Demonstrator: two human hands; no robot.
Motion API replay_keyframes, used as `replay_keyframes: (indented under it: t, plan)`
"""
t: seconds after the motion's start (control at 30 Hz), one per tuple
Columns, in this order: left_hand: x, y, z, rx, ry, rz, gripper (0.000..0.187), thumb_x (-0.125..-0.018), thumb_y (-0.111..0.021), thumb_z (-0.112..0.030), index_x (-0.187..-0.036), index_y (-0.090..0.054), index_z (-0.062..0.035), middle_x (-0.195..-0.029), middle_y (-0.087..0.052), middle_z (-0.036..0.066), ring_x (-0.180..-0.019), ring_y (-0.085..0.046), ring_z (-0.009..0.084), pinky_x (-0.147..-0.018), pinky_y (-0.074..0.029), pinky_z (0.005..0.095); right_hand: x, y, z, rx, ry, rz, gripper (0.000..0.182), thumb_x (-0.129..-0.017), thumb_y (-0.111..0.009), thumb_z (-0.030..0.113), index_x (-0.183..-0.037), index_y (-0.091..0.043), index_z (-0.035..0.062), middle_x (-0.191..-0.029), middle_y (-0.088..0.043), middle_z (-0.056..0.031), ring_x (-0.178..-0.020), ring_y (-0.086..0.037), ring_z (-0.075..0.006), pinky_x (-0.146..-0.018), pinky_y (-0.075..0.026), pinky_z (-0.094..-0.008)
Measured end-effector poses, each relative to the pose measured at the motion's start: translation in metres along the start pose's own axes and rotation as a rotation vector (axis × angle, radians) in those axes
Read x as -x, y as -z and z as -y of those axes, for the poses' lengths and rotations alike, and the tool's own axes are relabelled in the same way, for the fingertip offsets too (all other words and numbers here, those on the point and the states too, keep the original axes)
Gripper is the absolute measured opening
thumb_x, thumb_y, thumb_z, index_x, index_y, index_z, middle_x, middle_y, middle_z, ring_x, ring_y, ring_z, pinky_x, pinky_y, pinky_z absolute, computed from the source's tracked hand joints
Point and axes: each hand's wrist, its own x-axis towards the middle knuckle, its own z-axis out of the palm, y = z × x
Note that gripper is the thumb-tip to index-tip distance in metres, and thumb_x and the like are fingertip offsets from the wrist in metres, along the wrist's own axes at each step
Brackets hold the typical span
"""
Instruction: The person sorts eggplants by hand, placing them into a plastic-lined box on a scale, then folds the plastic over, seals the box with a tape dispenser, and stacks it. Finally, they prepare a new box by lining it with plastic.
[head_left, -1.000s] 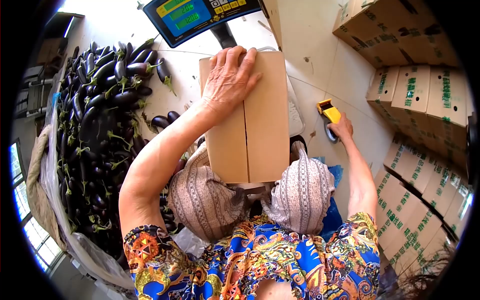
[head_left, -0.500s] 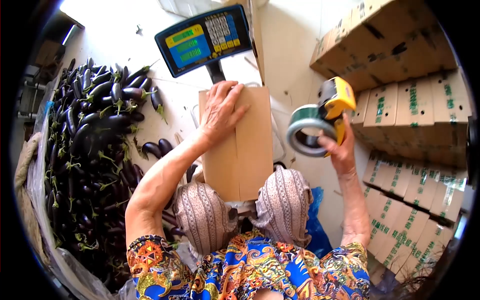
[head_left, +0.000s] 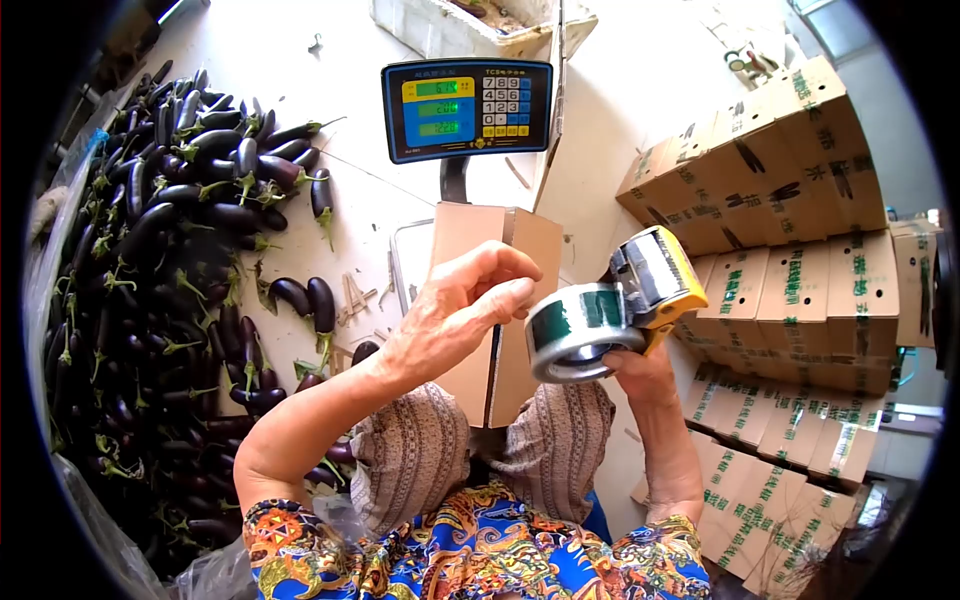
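Note:
My right hand (head_left: 640, 374) grips a yellow and black tape dispenser (head_left: 655, 285) loaded with a wide roll of green packing tape (head_left: 578, 325). The roll hangs over the right side of a plain cardboard box (head_left: 462, 232) standing between my knees. Above the box, my left hand (head_left: 455, 310) is bent with thumb and forefinger slightly apart, close to the roll's left edge. Nothing shows between those fingers. A dark slit runs down the middle of the box top, where the two flaps do not quite meet.
A digital scale display (head_left: 468, 110) stands behind the box. On the left lies a large heap of eggplants (head_left: 190, 260) on plastic sheeting. Stacked printed cartons (head_left: 770, 190) rise on the right. A white foam box (head_left: 450, 30) sits at the back.
My left hand has lifted off the box top and moved toward the tape roll. My right hand has brought the dispenser left and lower. The slit between the flaps has widened.

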Motion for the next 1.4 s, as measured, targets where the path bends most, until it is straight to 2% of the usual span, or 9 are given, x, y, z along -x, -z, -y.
replay_keyframes:
  t: [0.23,0.43,0.57,0.63,0.77,0.87,1.17,1.2,1.4]
  plan:
    - [0.021,-0.017,-0.010,-0.001,-0.105,0.011,0.023,-0.097,-0.060,-0.011,-0.115,-0.059,0.0030,-0.095,-0.064,0.006,-0.090,-0.062,0.0113,-0.079,-0.051,0.0279,0.014,-0.005,0.008,-0.088,0.018,0.032,0.076,-0.062,-0.082,0.003,-0.132,-0.053,0.0022,-0.119,-0.066,-0.0094,-0.111,-0.064,-0.0221,-0.102,-0.048,-0.0367]
    - [0.021,-0.044,-0.021,-0.518,-0.447,-0.134,0.069,-0.073,-0.083,-0.020,-0.129,-0.049,0.0007,-0.089,-0.060,0.006,-0.082,-0.060,0.0168,-0.072,-0.050,0.0313,0.023,-0.015,0.008,0.317,0.129,-0.089,0.067,-0.065,-0.085,0.005,-0.126,-0.058,0.0044,-0.117,-0.066,-0.0074,-0.104,-0.065,-0.0185,-0.093,-0.053,-0.0334]
    - [0.009,-0.053,-0.026,-0.708,-0.552,-0.226,0.067,-0.068,-0.084,-0.020,-0.124,-0.051,-0.0011,-0.084,-0.057,0.008,-0.077,-0.060,0.0213,-0.071,-0.050,0.0347,0.022,-0.026,0.007,0.510,0.315,-0.101,0.057,-0.068,-0.084,0.005,-0.120,-0.062,0.0049,-0.112,-0.068,-0.0058,-0.101,-0.066,-0.0165,-0.092,-0.052,-0.0320]
    - [0.007,-0.056,-0.029,-0.748,-0.590,-0.236,0.064,-0.067,-0.083,-0.018,-0.121,-0.052,-0.0021,-0.083,-0.057,0.008,-0.076,-0.060,0.0237,-0.070,-0.050,0.0352,0.026,-0.032,0.005,0.235,0.220,-0.131,0.057,-0.068,-0.082,0.002,-0.121,-0.061,0.0061,-0.113,-0.068,-0.0045,-0.102,-0.065,-0.0170,-0.093,-0.052,-0.0327]
    - [0.005,-0.060,-0.028,-0.722,-0.636,-0.233,0.061,-0.065,-0.081,-0.014,-0.118,-0.053,-0.0030,-0.080,-0.056,0.007,-0.074,-0.059,0.0246,-0.067,-0.049,0.0355,0.032,-0.036,0.004,0.312,0.217,-0.118,0.056,-0.082,-0.073,0.003,-0.132,-0.049,0.0037,-0.123,-0.059,-0.0060,-0.110,-0.058,-0.0153,-0.095,-0.051,-0.0330]
    - [0.004,-0.063,-0.024,-0.742,-0.653,-0.268,0.059,-0.063,-0.078,-0.008,-0.117,-0.054,-0.0031,-0.079,-0.055,0.007,-0.073,-0.058,0.0240,-0.065,-0.049,0.0360,0.035,-0.034,0.000,0.490,0.271,-0.132,0.058,-0.075,-0.081,0.005,-0.127,-0.055,0.0066,-0.119,-0.063,-0.0048,-0.107,-0.061,-0.0144,-0.093,-0.051,-0.0315]
    - [-0.007,-0.055,-0.018,-0.577,-0.781,-0.470,0.022,-0.082,-0.069,0.000,-0.102,-0.062,-0.0018,-0.072,-0.064,0.011,-0.063,-0.066,0.0205,-0.057,-0.053,0.0302,0.035,-0.051,0.000,0.319,0.296,-0.183,0.063,-0.068,-0.081,-0.004,-0.124,-0.056,0.0048,-0.115,-0.064,-0.0066,-0.103,-0.064,-0.0179,-0.091,-0.054,-0.0328]
    - [-0.003,-0.049,-0.029,-0.363,-0.442,-0.400,0.014,-0.091,-0.065,-0.004,-0.104,-0.062,0.0002,-0.072,-0.068,0.013,-0.063,-0.069,0.0146,-0.056,-0.054,0.0253,0.034,-0.050,-0.003,0.294,0.286,-0.173,0.066,-0.068,-0.078,-0.008,-0.127,-0.053,0.0044,-0.117,-0.062,-0.0075,-0.105,-0.063,-0.0195,-0.092,-0.054,-0.0337]
    - [-0.003,-0.029,-0.022,-0.182,-0.408,-0.192,0.012,-0.096,-0.063,-0.011,-0.099,-0.062,0.0014,-0.071,-0.070,0.007,-0.064,-0.069,0.0117,-0.056,-0.054,0.0247,0.029,-0.057,0.008,0.372,0.337,-0.162,0.067,-0.067,-0.087,0.003,-0.124,-0.051,0.0055,-0.112,-0.064,-0.0056,-0.102,-0.065,-0.0164,-0.091,-0.054,-0.0314]
